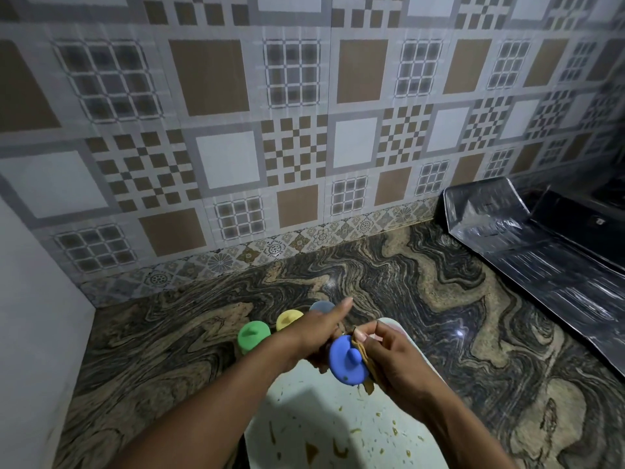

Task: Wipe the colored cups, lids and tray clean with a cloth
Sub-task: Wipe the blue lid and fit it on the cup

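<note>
Bare marbled counter (pixel 422 282) lies beyond the tray's (pixel 338 418) edge; both hands' fingers (pixel 367 335) pinch cloth (pixel 363 353) around blue lid (pixel 348 362).

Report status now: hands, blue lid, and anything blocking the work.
Left hand holds blue lid. Right hand presses brown cloth to its edge. Tray below, dirty. Nothing blocking.

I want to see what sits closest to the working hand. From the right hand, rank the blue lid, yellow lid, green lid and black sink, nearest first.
1. Blue lid: touching the right hand, held against the brown cloth.
2. Yellow lid: on the counter, to the left, beyond the left hand.
3. Green lid: farther left.
4. Black sink: far right, by the wall.
</note>
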The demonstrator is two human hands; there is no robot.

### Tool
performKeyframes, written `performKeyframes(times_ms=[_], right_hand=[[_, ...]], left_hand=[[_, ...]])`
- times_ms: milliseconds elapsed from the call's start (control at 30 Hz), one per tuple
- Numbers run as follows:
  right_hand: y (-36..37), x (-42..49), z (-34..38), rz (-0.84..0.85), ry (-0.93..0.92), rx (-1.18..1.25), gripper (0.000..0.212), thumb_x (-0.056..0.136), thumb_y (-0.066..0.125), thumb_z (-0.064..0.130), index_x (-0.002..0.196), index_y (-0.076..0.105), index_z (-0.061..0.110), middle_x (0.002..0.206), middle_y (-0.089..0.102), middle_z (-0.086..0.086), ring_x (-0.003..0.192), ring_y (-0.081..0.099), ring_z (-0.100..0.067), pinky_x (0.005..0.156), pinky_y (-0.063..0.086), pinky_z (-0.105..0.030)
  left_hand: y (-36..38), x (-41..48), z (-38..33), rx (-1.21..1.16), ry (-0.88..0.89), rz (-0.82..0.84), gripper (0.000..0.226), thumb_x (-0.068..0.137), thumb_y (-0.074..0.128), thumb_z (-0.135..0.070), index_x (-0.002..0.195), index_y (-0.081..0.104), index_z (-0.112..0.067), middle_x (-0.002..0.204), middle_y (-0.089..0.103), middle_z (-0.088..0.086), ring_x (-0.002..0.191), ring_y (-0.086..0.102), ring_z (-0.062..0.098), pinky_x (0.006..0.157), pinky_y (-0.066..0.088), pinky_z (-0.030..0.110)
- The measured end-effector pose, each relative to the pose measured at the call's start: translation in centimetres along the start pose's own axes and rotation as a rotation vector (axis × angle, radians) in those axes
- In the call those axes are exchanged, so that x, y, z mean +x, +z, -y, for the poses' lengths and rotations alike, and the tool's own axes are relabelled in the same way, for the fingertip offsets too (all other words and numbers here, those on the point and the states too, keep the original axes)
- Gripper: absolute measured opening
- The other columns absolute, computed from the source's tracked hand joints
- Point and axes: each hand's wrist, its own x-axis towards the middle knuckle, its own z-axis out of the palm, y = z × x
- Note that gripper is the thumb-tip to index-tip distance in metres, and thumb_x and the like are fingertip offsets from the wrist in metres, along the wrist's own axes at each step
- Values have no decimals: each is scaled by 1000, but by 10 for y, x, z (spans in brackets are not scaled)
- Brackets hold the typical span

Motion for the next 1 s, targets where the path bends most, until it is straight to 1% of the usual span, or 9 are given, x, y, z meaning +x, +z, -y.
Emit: performKeyframes(times_ms=[100,200,300,533,633,767,867,933,1000], right_hand=[[0,4,9,-6,-20,35,44,89,69,37,101,57,-3,84,62,-32,59,48,-29,44,39,-29],[14,8,-7,-193,-41,201,55,75,81,47,103,64,2,84,57,-26,68,46,-26,56,37,-31],[28,7,-28,-356,-63,335,50,85,73,37,109,59,-4,81,53,-25,63,46,-24,54,37,-32],[15,3,3,-259,9,78,29,96,61,30,96,58,0,75,52,-26,53,43,-24,42,35,-26],[21,9,11,-265,-60,116,25,97,59,29,95,60,3,76,53,-25,54,42,-23,45,36,-27],[40,21,-2,-424,-64,448,39,101,54,30,109,62,-7,89,61,-29,77,55,-32,62,45,-35],[35,18,-11,-471,-10,424,49,101,54,34,109,59,-14,89,58,-29,67,54,-29,52,43,-27],[25,15,-3,-457,-13,297,42,98,58,36,94,62,-6,81,54,-32,60,48,-26,47,35,-26],[18,13,11,-392,-9,182,47,90,67,45,94,61,-2,85,56,-45,68,51,-33,54,37,-34]], left_hand=[[14,7,-10,115,112,-283,68,90,54,-67,74,56,-2,65,47,25,58,55,34,61,46,40],[29,12,-11,36,216,-561,60,99,53,-49,53,37,-13,49,34,1,50,34,22,59,27,36],[40,13,-3,-120,223,-714,62,103,50,-39,48,33,-14,45,35,0,47,33,19,58,28,36],[19,-7,-18,-174,17,-265,66,95,45,-66,51,42,-18,44,42,-2,37,41,15,42,33,19],[26,-2,-30,-9,109,-572,62,102,45,-50,54,49,-11,58,58,11,59,55,31,55,35,35],[54,8,-27,-234,198,-1030,61,107,37,-31,79,68,13,88,70,31,90,65,46,74,45,44],[61,11,-17,-284,58,-876,63,106,36,-43,92,71,7,99,71,25,96,65,40,79,47,41],[50,13,-15,-323,-25,-630,73,99,35,-64,95,69,1,88,68,14,77,65,31,65,52,34],[37,9,-20,-327,-44,-473,74,91,35,-76,74,60,-8,69,56,8,55,55,24,48,41,26]])
